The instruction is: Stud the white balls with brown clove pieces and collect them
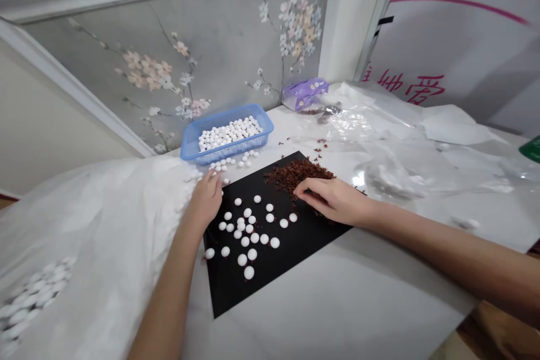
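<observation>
A black mat (295,242) lies on the white table. Several small white round pieces (247,230) are scattered over its left half. A pile of dark red-brown bits (295,173) sits at its far corner. My left hand (207,198) rests at the mat's left edge beside loose white pieces, fingers curled; what they hold is hidden. My right hand (333,199) lies at the near edge of the brown pile, its fingertips pinched together at the bits.
A blue plastic basket (192,143) full of white pieces stands at the back against the flowered wall. A large white bag (93,236) with more pieces fills the left. Crumpled clear plastic (392,152) and a purple packet (304,91) lie at the right rear.
</observation>
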Tool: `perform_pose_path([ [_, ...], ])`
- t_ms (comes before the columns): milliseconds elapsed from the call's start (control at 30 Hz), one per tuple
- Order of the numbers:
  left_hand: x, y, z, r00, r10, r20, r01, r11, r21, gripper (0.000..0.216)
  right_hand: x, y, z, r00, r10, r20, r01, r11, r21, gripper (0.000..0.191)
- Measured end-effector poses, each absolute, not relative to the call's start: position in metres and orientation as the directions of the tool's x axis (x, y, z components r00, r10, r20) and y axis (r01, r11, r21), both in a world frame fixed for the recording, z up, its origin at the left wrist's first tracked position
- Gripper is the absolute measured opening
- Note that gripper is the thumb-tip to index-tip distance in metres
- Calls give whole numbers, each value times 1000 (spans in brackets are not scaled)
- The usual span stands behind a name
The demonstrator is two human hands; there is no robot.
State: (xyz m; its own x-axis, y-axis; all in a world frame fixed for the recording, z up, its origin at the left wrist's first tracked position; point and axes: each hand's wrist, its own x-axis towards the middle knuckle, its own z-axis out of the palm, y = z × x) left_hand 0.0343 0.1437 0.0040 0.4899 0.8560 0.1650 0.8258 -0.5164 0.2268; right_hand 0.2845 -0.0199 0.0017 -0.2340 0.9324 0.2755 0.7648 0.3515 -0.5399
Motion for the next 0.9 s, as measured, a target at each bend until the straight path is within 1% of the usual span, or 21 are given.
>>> perform_pose_path([
  [267,31,136,15,444,860,251,861,-487,147,40,284,-19,3,-285,877,386,723,462,-514,16],
  [433,30,135,10,459,853,248,857,-499,131,34,283,-18,3,-183,876,447,666,445,-599,17],
  [600,30,133,17,430,861,273,864,-479,152,29,282,-18,5,-71,897,437,602,388,-698,19],
  [633,33,131,20,412,861,297,859,-476,190,28,282,-18,4,-44,903,428,582,371,-723,19],
  [667,38,127,23,383,863,328,842,-473,261,26,282,-18,4,-11,912,411,556,347,-755,19],
  [700,46,121,27,345,866,362,802,-472,366,24,281,-18,4,29,923,384,522,314,-793,19],
  [733,56,112,29,290,874,389,729,-465,502,23,281,-17,4,73,935,347,481,272,-834,18],
  [767,68,102,32,224,891,395,622,-442,646,23,280,-17,3,116,945,304,433,227,-872,18],
  [800,81,89,33,173,903,394,482,-426,766,22,280,-17,3,157,953,259,380,184,-907,19],
  [833,95,74,33,161,915,371,339,-404,850,19,280,-17,3,192,957,217,324,147,-935,20],
  [867,108,58,32,171,930,325,215,-357,909,17,281,-16,4,220,959,176,265,115,-957,21],
  [900,119,42,31,189,938,290,117,-314,942,15,281,-16,5,239,961,138,205,89,-975,23],
])
